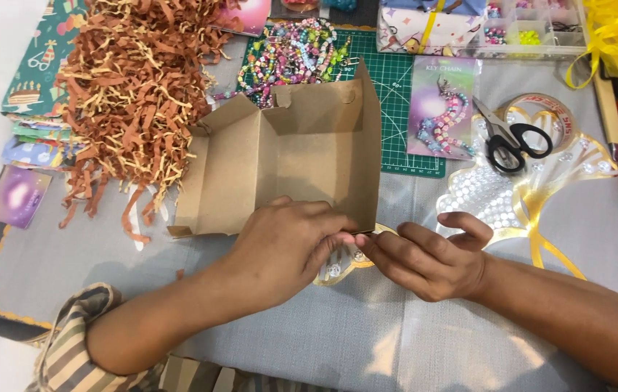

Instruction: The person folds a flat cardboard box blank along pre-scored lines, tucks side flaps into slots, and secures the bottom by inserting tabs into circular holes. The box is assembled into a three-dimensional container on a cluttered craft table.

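Observation:
A brown cardboard box [287,156], partly folded with its flaps standing up, lies in the middle of the grey table cover. My left hand [283,243] presses on the box's near edge, fingers curled over it. My right hand [425,258] meets it at the box's near right corner, fingertips pinching the cardboard edge. Under both hands lies a clear sheet with gold trim and round gems [338,268].
A heap of brown shredded paper [134,87] lies at the left beside wrapping paper [37,72]. Behind the box are a green cutting mat [396,87], bead strings [294,51], a keychain card [443,109], black scissors [512,141], a tape roll [541,105] and a bead tray [534,29].

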